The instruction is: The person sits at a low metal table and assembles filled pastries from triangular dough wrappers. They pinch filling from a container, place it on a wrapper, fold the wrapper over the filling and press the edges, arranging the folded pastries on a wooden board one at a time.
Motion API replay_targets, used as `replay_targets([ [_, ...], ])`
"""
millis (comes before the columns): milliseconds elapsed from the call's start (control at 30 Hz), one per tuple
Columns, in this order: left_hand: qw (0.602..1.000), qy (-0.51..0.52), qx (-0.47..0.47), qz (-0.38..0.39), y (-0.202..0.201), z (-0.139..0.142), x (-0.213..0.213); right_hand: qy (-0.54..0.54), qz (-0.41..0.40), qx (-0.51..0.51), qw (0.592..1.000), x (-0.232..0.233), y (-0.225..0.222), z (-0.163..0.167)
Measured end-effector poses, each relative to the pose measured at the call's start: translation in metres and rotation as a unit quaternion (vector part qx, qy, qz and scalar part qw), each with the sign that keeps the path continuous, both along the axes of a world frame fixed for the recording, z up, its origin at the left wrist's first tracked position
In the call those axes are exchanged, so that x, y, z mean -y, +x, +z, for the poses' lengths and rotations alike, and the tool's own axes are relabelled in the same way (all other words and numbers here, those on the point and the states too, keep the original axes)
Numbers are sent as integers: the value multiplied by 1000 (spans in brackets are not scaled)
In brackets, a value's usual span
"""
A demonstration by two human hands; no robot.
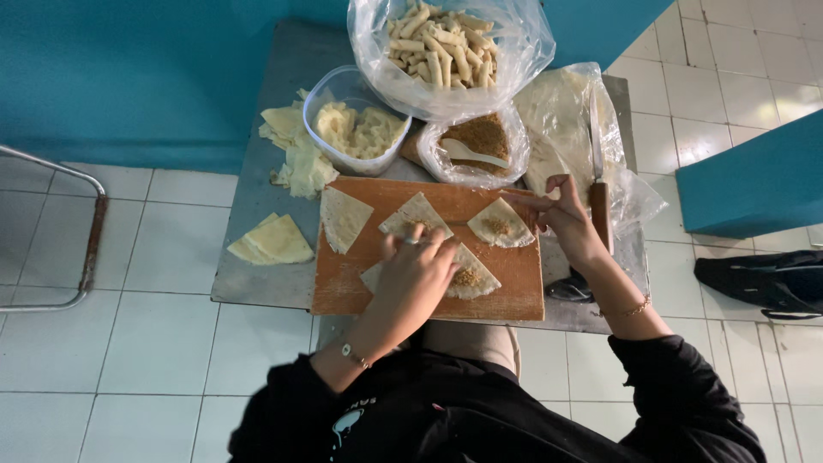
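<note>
Fingers (418,249) on wrapper (417,216), mid-board (343,296).

Bag of rolled sticks (441,47), tub w/ paste (356,130), knife (597,184), black bag (767,283).

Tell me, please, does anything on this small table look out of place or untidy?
Mostly tidy. Two things stand out: torn wrapper scraps lie loosely heaped beside the plastic container, and a folded stack of wrappers overhangs the metal table at its left edge. No filling looks spilled off the cutting board.
</note>
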State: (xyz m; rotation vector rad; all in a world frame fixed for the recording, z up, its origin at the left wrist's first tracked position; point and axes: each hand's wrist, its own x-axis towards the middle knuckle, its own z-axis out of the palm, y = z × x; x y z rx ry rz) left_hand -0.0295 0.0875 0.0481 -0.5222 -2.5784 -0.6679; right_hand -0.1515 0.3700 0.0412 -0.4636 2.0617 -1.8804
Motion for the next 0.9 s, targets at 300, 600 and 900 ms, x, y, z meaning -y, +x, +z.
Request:
replay_targets([
  [300, 993, -92, 75, -17, -76, 0, -34, 102, -13, -187, 977, 9, 7, 8],
  [600, 999, -39, -7, 3, -88, -30, -52, 62, -32, -112, 991, -10, 5, -4],
  [900, 997, -63, 43, -19, -88, -33, -54, 24, -20, 17, 999, -8, 5, 4],
])
